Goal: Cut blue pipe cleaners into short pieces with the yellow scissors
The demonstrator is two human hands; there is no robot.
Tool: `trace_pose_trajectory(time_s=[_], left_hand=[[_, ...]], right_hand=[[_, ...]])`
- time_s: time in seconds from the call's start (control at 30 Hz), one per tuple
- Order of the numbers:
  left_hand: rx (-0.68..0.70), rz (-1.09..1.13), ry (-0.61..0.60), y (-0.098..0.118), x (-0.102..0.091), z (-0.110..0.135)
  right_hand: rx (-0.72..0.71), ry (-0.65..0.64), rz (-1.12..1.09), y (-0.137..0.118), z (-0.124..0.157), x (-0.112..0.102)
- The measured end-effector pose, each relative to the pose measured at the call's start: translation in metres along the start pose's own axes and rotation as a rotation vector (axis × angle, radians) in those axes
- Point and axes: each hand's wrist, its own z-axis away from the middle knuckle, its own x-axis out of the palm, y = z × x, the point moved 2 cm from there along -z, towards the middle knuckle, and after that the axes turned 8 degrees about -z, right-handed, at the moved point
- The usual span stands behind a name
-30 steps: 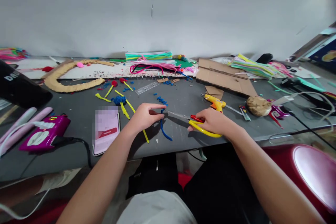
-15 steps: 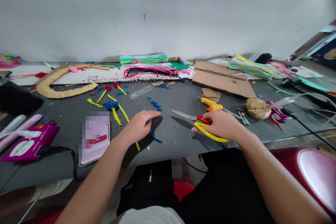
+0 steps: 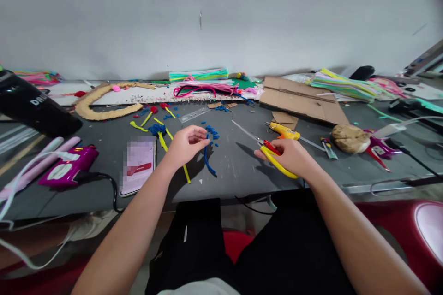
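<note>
While a tumbler hides its contents, left hand pinching blue strip, right hand gripping scissors

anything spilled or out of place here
Crumbs lie scattered over the white strip along the back of the table, like unswept spillage. The short blue pieces beside the left hand sit in a rough row, less odd.

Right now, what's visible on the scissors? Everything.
The scissors have slim, silvery, metal-looking blades with a pivot, and plastic-looking handles in red and yellow. The right hand grips the handles and partly covers them; a curved yellow section shows below the fingers. The blades point away from the person and to the left, apart from the blue pipe cleaner. They lie nearly in line, so whether they are fully closed is unclear.
</note>
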Motion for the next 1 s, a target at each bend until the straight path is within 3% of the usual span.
trace_pose_trajectory(time_s=[0.2, 0.4, 0.57, 1.0], left_hand=[[0.042, -0.05, -0.079, 0.021, -0.011, -0.01], [0.08, 0.071, -0.098, 0.018, 0.003, -0.02], [0.131, -0.014, -0.131, 0.02, 0.009, -0.015], [0.224, 0.07, -0.265, 0.023, 0.019, -0.006]], right_hand=[[0.028, -0.191, 0.05, -0.005, 0.019, -0.009], [0.001, -0.198, -0.02, -0.004, 0.03, -0.002], [0.017, -0.189, -0.024, 0.0, 0.035, 0.007], [-0.018, -0.24, -0.091, -0.003, 0.032, 0.004]])
